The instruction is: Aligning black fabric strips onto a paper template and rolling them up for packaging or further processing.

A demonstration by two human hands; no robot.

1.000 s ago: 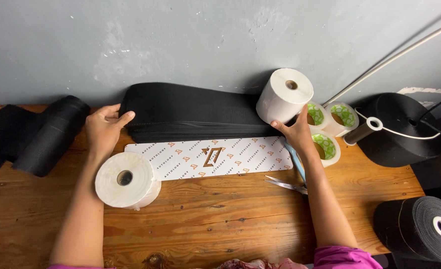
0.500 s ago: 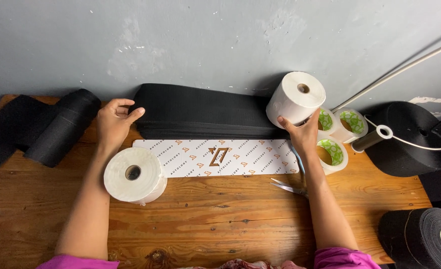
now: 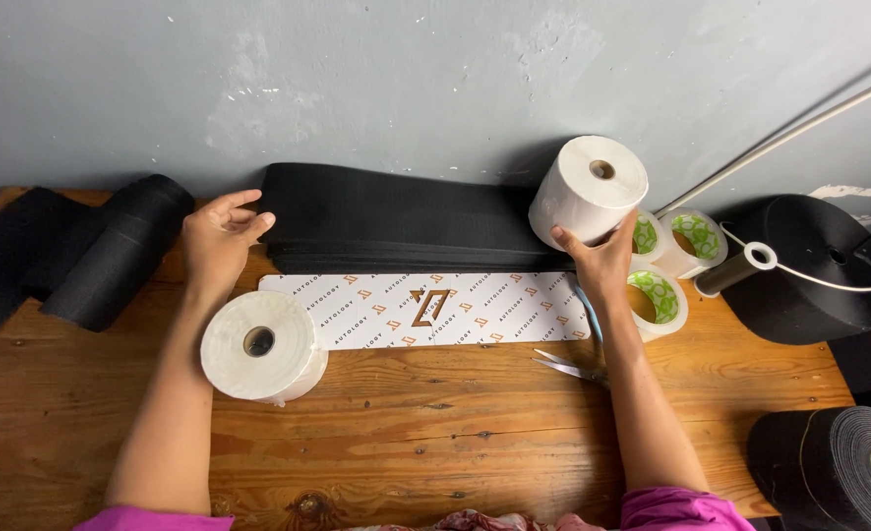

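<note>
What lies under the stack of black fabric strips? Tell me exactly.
The stack of black fabric strips rests on the wooden table, its front edge meeting the long white patterned strip. Whether that strip continues underneath is hidden.

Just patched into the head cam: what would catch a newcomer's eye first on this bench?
The stack of black fabric strips along the grey wall, with the left hand at its left end. The right hand touches a white roll at its right end. In front lies a white patterned sheet, with a second white roll by its left end.
</note>
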